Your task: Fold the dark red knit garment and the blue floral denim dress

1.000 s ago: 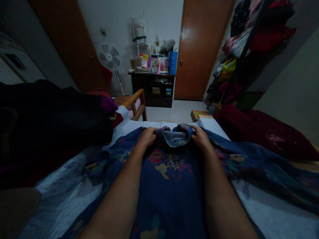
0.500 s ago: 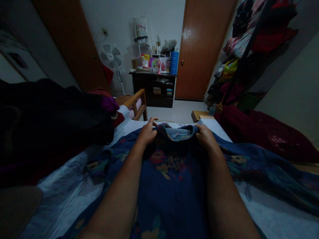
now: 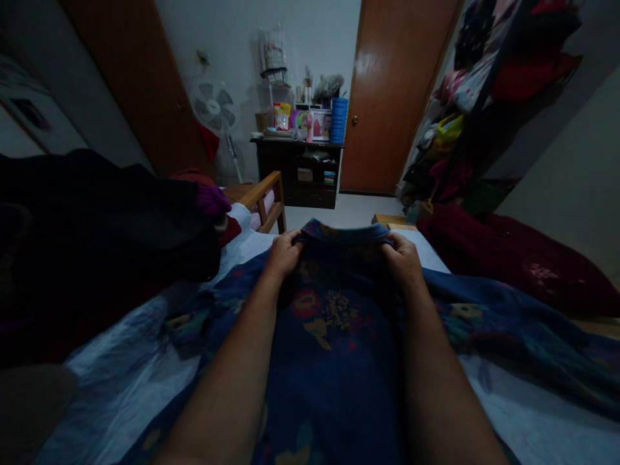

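Observation:
A dark blue floral long-sleeved top point(image 3: 334, 361) lies spread over a pale bedsheet point(image 3: 527, 426), its sleeves reaching out to both sides. My left hand point(image 3: 285, 255) is closed on the fabric beside the left end of the collar. At the collar's right end, my right hand point(image 3: 403, 258) pinches the fabric in the same way. Between the two hands the collar stands raised, its inner side now hidden from me. Red and tan flowers show on the cloth below it.
Dark clothes point(image 3: 106, 226) are heaped on the left of the bed. A maroon cushion or garment point(image 3: 523, 258) lies at the right. Beyond the bed are a wooden rail point(image 3: 264, 190), a dark cabinet point(image 3: 300, 171), a fan point(image 3: 216, 106) and a closed door point(image 3: 378, 123).
The collar has been lifted and straightened, so its opening no longer shows. My left hand's raised finger has closed down onto the fabric.

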`<state>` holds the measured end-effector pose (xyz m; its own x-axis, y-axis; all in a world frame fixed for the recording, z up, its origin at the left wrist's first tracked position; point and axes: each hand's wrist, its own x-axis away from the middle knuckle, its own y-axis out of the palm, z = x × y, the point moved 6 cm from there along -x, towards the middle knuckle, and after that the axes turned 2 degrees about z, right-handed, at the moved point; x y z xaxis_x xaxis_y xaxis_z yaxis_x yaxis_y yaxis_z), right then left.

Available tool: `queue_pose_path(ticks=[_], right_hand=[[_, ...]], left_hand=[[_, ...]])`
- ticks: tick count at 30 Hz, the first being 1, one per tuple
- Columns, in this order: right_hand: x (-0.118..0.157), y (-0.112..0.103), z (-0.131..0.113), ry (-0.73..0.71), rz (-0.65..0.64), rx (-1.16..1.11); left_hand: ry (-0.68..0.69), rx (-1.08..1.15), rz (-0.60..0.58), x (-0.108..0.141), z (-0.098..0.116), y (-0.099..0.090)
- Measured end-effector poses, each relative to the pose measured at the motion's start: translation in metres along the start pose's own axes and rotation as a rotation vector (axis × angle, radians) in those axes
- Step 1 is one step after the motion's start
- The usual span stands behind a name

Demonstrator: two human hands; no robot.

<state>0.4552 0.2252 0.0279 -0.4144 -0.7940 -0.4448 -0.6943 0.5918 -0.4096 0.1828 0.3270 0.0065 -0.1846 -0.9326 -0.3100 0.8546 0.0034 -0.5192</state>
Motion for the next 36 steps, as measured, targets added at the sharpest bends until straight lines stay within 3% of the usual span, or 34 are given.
queue_pose_path(ticks=[2, 4, 7, 10, 14, 18, 21, 23, 25, 29, 31, 33, 36], right_hand=[[-0.004, 0.005, 0.002, -0.011, 0.002, 0.040], [-0.011, 0.009, 0.005, -0.005, -0.013, 0.105], [-0.029, 0.014, 0.011, 0.018, -0.054, 0.244], [-0.047, 0.021, 0.020, 0.040, -0.072, 0.410], [-0.053, 0.033, 0.049, 0.153, -0.031, 0.606], [-0.042, 0.047, 0.081, 0.227, -0.100, 0.692], [-0.040, 0.050, 0.091, 0.195, -0.129, 0.706], [-0.042, 0.051, 0.093, 0.179, -0.154, 0.685], [-0.046, 0.053, 0.091, 0.175, -0.175, 0.617], [-0.052, 0.060, 0.087, 0.212, -0.246, 0.382], [-0.052, 0.063, 0.086, 0.268, -0.301, 0.264], [-0.052, 0.064, 0.086, 0.347, -0.346, 0.124], [-0.054, 0.061, 0.083, 0.471, -0.371, -0.108]], left_hand=[[0.038, -0.272, 0.140, 0.001, 0.004, -0.004], [0.097, -0.407, 0.164, 0.004, 0.009, -0.001], [0.111, -0.436, 0.126, 0.007, 0.014, 0.009], [0.022, -0.451, 0.185, 0.008, 0.008, 0.013], [-0.051, -0.474, 0.243, 0.011, -0.016, 0.019], [-0.118, -0.495, 0.132, 0.011, -0.049, 0.030], [-0.213, -0.454, 0.133, 0.004, -0.063, 0.028], [-0.284, -0.476, 0.119, -0.004, -0.067, 0.025], [-0.288, -0.554, 0.020, -0.014, -0.067, 0.025], [-0.120, -0.717, -0.275, -0.025, -0.058, 0.033], [-0.031, -0.770, -0.355, -0.025, -0.051, 0.031], [0.020, -0.791, -0.326, -0.027, -0.041, 0.019], [0.047, -0.833, -0.100, -0.032, -0.020, -0.016]])
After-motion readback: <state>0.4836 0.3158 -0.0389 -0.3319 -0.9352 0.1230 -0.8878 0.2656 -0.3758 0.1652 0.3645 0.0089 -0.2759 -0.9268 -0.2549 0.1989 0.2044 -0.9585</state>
